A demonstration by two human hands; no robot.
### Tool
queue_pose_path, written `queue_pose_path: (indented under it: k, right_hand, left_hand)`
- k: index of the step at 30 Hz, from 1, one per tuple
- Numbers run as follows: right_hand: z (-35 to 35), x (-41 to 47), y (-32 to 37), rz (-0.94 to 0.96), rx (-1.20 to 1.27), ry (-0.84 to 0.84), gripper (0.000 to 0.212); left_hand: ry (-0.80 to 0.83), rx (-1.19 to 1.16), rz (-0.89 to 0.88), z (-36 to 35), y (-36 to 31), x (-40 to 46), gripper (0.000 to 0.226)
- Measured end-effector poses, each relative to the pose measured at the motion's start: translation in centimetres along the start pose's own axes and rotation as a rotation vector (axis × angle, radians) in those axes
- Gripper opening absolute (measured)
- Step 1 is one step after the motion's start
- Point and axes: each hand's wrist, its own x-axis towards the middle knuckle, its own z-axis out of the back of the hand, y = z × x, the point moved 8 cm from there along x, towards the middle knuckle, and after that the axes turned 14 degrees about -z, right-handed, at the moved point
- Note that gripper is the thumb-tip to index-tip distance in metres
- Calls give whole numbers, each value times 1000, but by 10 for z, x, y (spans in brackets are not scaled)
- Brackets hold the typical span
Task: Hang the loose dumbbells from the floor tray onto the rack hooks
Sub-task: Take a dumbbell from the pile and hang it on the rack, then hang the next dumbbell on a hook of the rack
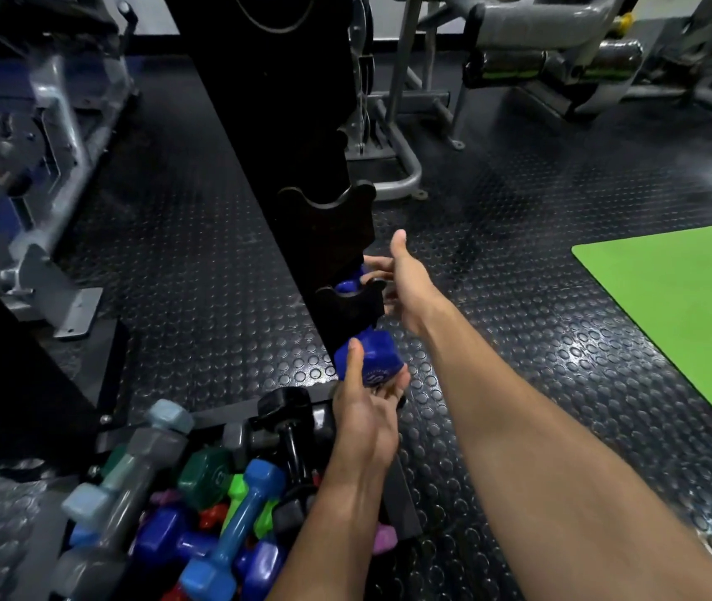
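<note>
A dark blue dumbbell [373,355] stands upright in the lowest hook [352,303] of the black rack [285,136], its upper head [347,285] showing above the hook. My left hand [365,409] cups the lower head from below, thumb along its left face. My right hand [402,281] reaches to the upper head, fingers touching it behind the hook, thumb raised. The hook above [328,208] is empty. The floor tray [402,505] at the bottom left holds several loose dumbbells in blue, green, grey, black and purple.
A green mat [684,318] lies on the studded rubber floor at right. Grey gym machines stand at the left [42,167] and the back [540,58]. A black dumbbell [289,409] leans at the tray's far edge.
</note>
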Motion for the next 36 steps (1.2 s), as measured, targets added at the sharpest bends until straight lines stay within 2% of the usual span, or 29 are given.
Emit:
queue_pose_path:
  k: [4,6,8,10,13,17,20,24,27,31,34,36]
  right_hand:
    - [9,-6,-27,-62,-49,16,73]
    - [10,-11,-37,-38,8,38,67]
    - [14,-13,-46,18,72,12,62]
    - [21,-16,-58,79,113,-92,56]
    - [36,-31,-92,108,181,-345,42]
    - [37,-55,-146,75,33,-664,29]
    - [22,-71,-179,-35,22,-791,31]
    - [-25,-83,-220,-141,-3,-693,13]
    - [-70,-78,-240,-153,-142,-530,18]
    - [-132,-86,-232,24,-478,-308,8]
    - [-175,-92,-245,82,-754,-87,6]
    - [-184,-94,-271,-30,-930,15,11]
  left_hand:
    - [32,123,4,6,0,2,70]
    - [80,192,35,9,0,1,78]
    - [132,316,72,20,-3,-1,76]
    - [183,498,99,43,-10,-2,65]
    - [217,885,49,94,-31,9,73]
    - [-72,1276,-113,169,-93,16,18]
    - [-252,1428,-131,210,-130,4,14]
    - [-366,1394,-103,236,-152,-13,18]
    - [-402,1387,-99,245,-161,-20,23]
    - [-426,1414,-87,253,-172,-23,28]
    - [-299,1584,69,270,-166,-23,32]
    - [-149,1726,224,283,-157,-29,39]
